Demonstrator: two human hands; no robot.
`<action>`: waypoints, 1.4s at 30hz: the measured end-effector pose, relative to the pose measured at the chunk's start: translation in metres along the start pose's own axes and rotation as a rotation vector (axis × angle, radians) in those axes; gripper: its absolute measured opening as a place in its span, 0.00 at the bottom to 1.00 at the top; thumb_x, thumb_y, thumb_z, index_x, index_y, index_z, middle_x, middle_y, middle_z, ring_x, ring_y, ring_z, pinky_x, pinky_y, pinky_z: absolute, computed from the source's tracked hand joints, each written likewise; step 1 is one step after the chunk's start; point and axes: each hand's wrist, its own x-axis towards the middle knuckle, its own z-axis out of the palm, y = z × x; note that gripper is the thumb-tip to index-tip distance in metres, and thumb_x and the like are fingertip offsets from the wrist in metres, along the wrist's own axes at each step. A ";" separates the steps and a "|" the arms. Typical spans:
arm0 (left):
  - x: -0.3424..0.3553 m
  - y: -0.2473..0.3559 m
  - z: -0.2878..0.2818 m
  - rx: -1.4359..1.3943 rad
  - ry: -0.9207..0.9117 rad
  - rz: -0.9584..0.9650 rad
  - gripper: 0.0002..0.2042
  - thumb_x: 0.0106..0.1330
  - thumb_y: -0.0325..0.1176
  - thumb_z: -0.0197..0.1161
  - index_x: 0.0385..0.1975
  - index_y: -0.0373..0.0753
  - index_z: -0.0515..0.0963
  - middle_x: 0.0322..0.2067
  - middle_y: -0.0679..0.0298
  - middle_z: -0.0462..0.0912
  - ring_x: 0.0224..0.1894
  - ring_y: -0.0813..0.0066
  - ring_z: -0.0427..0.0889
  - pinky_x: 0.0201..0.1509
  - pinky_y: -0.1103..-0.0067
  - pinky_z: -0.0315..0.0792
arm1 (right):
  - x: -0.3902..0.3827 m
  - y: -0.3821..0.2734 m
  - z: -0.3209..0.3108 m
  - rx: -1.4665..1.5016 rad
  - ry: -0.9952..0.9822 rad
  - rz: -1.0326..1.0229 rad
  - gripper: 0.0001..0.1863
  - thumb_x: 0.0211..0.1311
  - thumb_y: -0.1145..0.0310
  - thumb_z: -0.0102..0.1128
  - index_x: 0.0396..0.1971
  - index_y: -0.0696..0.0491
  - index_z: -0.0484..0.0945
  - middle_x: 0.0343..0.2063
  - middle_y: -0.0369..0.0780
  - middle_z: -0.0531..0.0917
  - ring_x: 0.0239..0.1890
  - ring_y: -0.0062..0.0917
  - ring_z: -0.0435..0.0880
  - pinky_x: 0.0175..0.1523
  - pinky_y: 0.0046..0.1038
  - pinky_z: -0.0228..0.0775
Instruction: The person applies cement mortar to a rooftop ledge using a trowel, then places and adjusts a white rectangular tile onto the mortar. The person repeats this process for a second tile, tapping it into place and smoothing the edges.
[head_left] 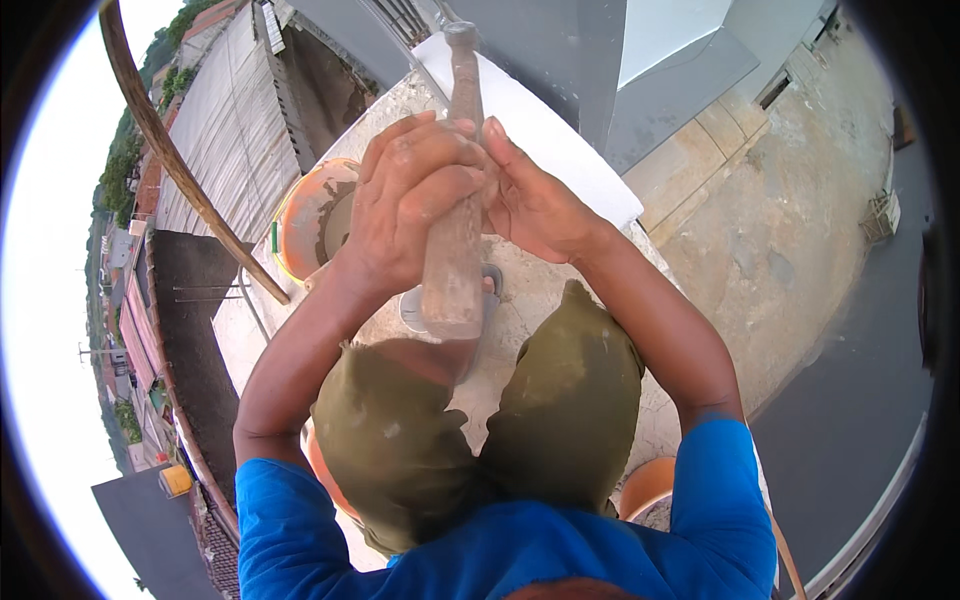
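Between my raised knees I hold a long, dusty grey-brown post-shaped piece, thick and blocky at the near end, narrowing to a knob at the far end. My left hand wraps around its middle from the left, fingers closed. From the right, my right hand grips the same piece, its thumb pointing up along it. Some of its fingers are hidden behind the piece. The piece stands tilted, near end toward me. Beyond my left wrist is an orange bucket with grey mortar inside.
I am sitting on a high, pale, rough ledge. A white slab lies beyond my hands, beside a grey wall. A wooden pole slants at the left. Another orange bucket stands by my right hip. Paved ground lies far below.
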 end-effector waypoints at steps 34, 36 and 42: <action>-0.112 -0.251 0.262 -0.828 0.461 -1.735 0.45 0.69 0.43 0.72 0.79 0.30 0.54 0.71 0.37 0.64 0.72 0.40 0.71 0.75 0.59 0.70 | 0.278 -0.031 -0.191 -2.031 0.586 0.127 0.31 0.84 0.59 0.46 0.83 0.37 0.57 0.64 0.54 0.82 0.65 0.54 0.80 0.69 0.52 0.72; -0.112 -0.253 0.267 -0.799 0.455 -1.723 0.45 0.69 0.43 0.72 0.79 0.30 0.54 0.71 0.37 0.64 0.71 0.40 0.71 0.75 0.60 0.70 | 0.280 -0.032 -0.205 -1.987 0.626 -0.028 0.31 0.84 0.59 0.46 0.82 0.35 0.57 0.62 0.53 0.83 0.65 0.54 0.81 0.69 0.52 0.72; -0.111 -0.254 0.268 -0.806 0.440 -1.708 0.45 0.70 0.42 0.72 0.78 0.29 0.53 0.70 0.37 0.64 0.70 0.41 0.72 0.74 0.60 0.71 | 0.288 -0.031 -0.193 -2.246 0.458 0.154 0.31 0.83 0.59 0.46 0.82 0.38 0.58 0.61 0.53 0.85 0.65 0.55 0.80 0.69 0.52 0.72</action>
